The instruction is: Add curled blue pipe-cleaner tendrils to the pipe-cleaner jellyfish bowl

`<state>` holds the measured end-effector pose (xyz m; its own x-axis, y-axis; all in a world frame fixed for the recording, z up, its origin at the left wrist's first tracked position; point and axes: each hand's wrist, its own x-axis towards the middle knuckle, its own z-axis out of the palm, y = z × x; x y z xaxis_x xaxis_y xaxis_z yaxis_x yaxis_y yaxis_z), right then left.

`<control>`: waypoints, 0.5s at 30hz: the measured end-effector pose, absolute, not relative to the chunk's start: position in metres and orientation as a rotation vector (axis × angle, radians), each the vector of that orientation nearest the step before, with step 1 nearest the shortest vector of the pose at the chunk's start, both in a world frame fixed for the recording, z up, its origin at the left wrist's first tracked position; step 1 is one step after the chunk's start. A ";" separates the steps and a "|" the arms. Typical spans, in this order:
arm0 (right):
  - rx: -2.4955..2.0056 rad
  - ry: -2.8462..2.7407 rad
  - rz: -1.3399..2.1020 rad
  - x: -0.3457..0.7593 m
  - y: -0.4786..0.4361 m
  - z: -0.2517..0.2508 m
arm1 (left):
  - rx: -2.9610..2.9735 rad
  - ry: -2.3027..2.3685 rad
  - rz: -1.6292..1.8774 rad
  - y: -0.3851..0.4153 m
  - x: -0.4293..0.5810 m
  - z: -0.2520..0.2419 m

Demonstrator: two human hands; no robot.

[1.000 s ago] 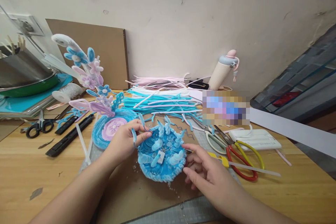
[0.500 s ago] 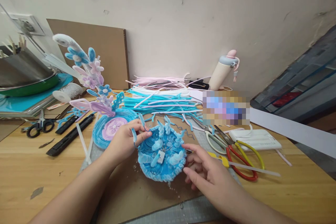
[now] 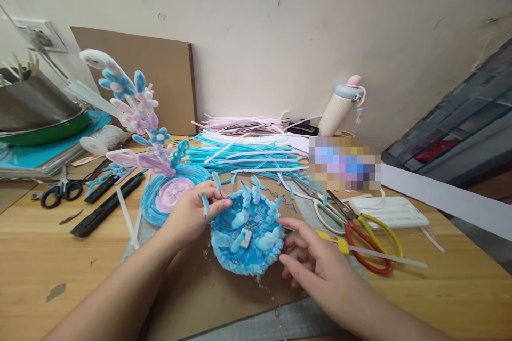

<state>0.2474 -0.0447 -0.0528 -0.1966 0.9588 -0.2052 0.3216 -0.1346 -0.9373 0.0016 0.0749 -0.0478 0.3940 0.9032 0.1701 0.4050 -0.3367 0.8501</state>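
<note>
A round, dish-like piece of blue pipe cleaners (image 3: 250, 262) is tilted toward me between my hands. Pale blue twisted coils stand up inside it, around a small white block (image 3: 246, 238). My left hand (image 3: 200, 208) is closed, thumb and index finger pinched at the left rim. Thin wires tipped with pale blue fuzzy pieces (image 3: 216, 180) stick out beside those fingers. My right hand (image 3: 308, 256) holds the right rim with index finger and thumb, its other fingers curled below. A strand of clear beads (image 3: 267, 290) hangs from the lower edge.
A blue and pink disc (image 3: 150, 205) carries a white stem with pipe-cleaner flowers (image 3: 138, 101). Behind lie bundled blue pipe cleaners (image 3: 248, 154). Red-and-yellow-handled pliers (image 3: 370, 248) are at right; black scissors (image 3: 62, 190) and a black utility knife (image 3: 108, 206) at left. A bottle (image 3: 340, 109) leans against the wall.
</note>
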 end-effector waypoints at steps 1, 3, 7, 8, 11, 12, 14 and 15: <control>-1.458 -1.530 1.354 0.248 -0.045 -0.053 | 1.913 1.122 0.851 0.075 0.001 -0.048; -1.459 -1.526 1.361 0.248 -0.046 -0.052 | 1.917 1.123 0.846 0.075 0.001 -0.048; -1.466 -1.525 1.360 0.247 -0.045 -0.052 | 1.917 1.122 0.841 0.076 0.001 -0.049; -1.466 -1.529 1.356 0.247 -0.045 -0.052 | 1.916 1.120 0.840 0.076 0.001 -0.049; -1.464 -1.538 1.355 0.247 -0.045 -0.051 | 1.916 1.113 0.838 0.076 0.001 -0.050; -1.463 -1.540 1.354 0.247 -0.045 -0.050 | 1.916 1.112 0.840 0.076 0.001 -0.050; -1.464 -1.543 1.345 0.248 -0.045 -0.049 | 1.915 1.110 0.842 0.076 0.001 -0.051; -1.466 -1.548 1.336 0.248 -0.045 -0.049 | 1.915 1.109 0.844 0.076 0.001 -0.051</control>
<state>0.2477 -0.0452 -0.0491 -0.1965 0.9599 -0.2001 0.3382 -0.1252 -0.9327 0.0006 0.0765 -0.0511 0.4057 0.8985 0.1675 0.4009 -0.3396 0.8509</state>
